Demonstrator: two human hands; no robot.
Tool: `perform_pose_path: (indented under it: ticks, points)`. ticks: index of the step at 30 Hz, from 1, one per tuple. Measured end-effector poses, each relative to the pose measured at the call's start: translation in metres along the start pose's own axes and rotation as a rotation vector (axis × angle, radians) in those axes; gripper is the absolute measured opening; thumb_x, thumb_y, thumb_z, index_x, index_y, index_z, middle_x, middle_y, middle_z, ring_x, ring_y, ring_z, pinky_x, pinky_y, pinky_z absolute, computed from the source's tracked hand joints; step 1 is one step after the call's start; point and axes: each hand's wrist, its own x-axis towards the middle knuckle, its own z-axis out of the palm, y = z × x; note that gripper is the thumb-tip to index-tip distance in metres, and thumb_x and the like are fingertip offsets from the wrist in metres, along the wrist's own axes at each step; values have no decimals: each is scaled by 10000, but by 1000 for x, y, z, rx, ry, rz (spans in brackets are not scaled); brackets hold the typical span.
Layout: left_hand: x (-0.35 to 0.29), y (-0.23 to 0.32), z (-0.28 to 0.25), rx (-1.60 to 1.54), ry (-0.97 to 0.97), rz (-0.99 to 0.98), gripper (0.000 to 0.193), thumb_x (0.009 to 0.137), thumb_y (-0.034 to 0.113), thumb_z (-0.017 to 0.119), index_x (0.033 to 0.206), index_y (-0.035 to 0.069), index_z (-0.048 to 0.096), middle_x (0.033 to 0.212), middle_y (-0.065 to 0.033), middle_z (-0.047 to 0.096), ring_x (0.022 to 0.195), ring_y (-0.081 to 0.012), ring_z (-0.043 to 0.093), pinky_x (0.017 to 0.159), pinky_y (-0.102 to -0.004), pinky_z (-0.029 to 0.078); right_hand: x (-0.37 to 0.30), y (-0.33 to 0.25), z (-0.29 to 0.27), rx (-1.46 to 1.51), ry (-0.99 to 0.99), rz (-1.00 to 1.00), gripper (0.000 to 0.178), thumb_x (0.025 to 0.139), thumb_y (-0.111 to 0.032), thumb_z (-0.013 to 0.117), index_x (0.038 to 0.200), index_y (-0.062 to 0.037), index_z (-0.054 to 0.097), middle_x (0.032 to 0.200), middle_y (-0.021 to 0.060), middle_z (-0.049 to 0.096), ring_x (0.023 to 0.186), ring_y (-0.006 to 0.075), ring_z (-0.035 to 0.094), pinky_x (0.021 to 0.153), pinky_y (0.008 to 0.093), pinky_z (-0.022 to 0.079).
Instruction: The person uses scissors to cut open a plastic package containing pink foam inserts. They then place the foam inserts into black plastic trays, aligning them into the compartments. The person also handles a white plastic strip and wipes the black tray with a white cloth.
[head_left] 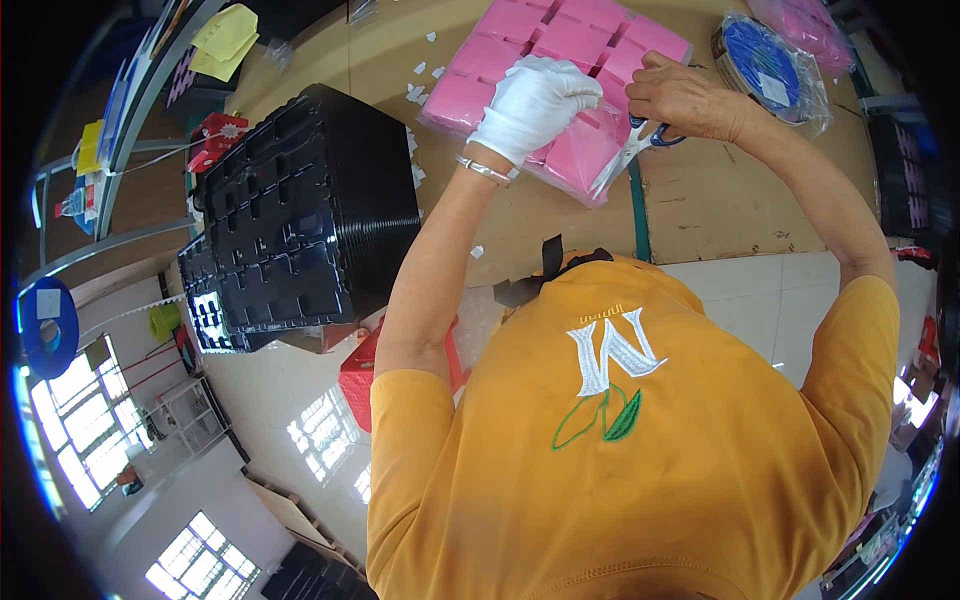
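Pink blocks (pixel 482 58) still wrapped!
Right hand (pixel 690 97) curls round scissors (pixel 624 158); left hand (pixel 537 105) seemingly pinches clear plastic (pixel 592 199) — unwrapping looks unfinished.

My gloved left hand (pixel 537 105) reaches forward with bent fingers (pixel 583 92); my bare right hand (pixel 685 98) is near it, also curled. My left arm (pixel 437 265) is nearly straight, my right elbow (pixel 864 255) bends outward.
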Motion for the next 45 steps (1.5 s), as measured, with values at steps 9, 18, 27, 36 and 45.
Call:
perform_pose_path:
  ticks: [9,18,27,36,45]
  points:
    - [-66,-9,-30,-10,26,-86,142,778,104,701,910,54,716,899,-73,691,897,-255,637,801,-334,506,-35,-8,-3,-176,145,-7,376,512,-157,794,800,-88,562,820,17,537,823,191,544,844,352,397]
    - [-45,48,-41,281,-135,-273,217,730,232,750,887,93,696,867,-63,676,813,-292,642,707,-374,524,-149,-84,68,760,265,988,548,662,-363,817,1030,-54,554,917,35,555,887,208,567,803,330,456]
    - [66,-10,74,443,-174,208,508,718,261,739,1180,122,581,1235,-116,575,1129,-329,534,955,-465,430,-103,-150,102,1948,820,962,611,823,-598,641,1130,-78,551,966,26,596,912,118,582,770,283,490]
    - [61,-58,104,366,-108,235,244,702,226,737,936,168,700,1072,-65,660,1007,-277,608,866,-431,478,-95,-156,108,2050,906,904,570,857,-609,590,1095,-92,563,943,20,587,868,114,572,745,277,491]
    - [82,-44,95,350,-56,369,128,718,217,707,838,178,685,977,-34,670,942,-245,611,863,-437,445,-64,-147,93,2329,804,825,703,845,-749,435,1018,-82,572,888,32,562,808,129,552,645,266,485]
